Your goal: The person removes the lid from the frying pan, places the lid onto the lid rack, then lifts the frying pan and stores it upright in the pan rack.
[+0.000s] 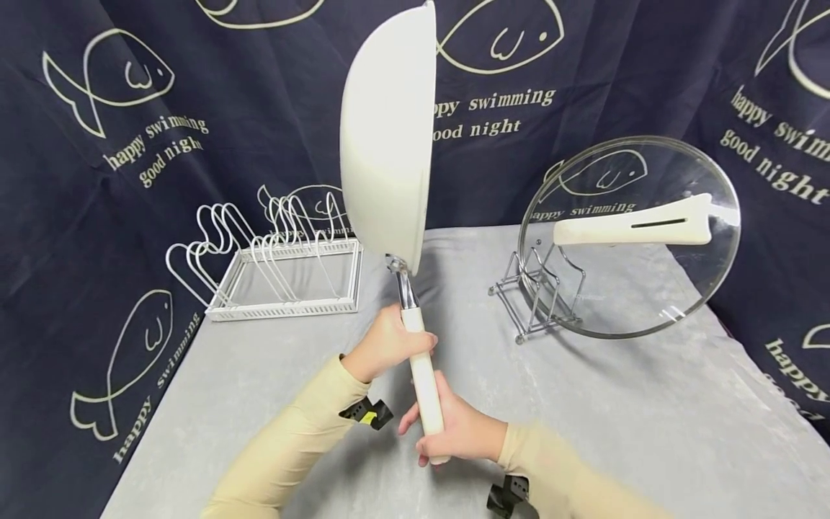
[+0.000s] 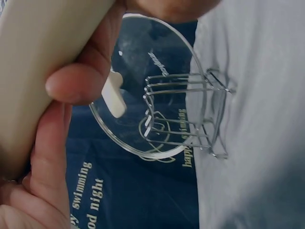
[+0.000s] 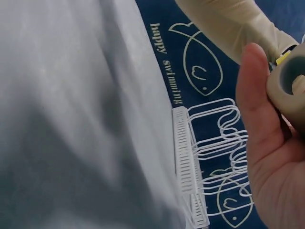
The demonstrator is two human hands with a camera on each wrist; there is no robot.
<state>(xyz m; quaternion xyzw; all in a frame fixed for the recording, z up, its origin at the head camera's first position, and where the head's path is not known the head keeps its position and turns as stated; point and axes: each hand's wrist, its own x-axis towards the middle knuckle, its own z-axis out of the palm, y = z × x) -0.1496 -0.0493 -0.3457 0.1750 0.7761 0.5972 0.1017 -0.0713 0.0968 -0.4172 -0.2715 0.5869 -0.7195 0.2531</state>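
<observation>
A deep white frying pan [image 1: 389, 137] is held up on its side over the table, its bowl at the top and its pale handle [image 1: 424, 382] pointing down toward me. My left hand [image 1: 389, 342] grips the upper part of that handle just below the metal neck, thumb across the front. Lower down, my right hand [image 1: 463, 425] holds the handle near its end, with the thumb in front and fingers reaching behind. The handle's hollow round end [image 3: 289, 78] shows beside the right thumb in the right wrist view.
On the left stands a white wire rack [image 1: 285, 310]. To the right, a small metal rack [image 1: 538, 303] holds a glass lid [image 1: 622, 288] on edge, its long cream handle [image 1: 632, 223] facing me. A dark fish-print curtain [image 1: 259, 86] surrounds the grey-covered table [image 1: 648, 418].
</observation>
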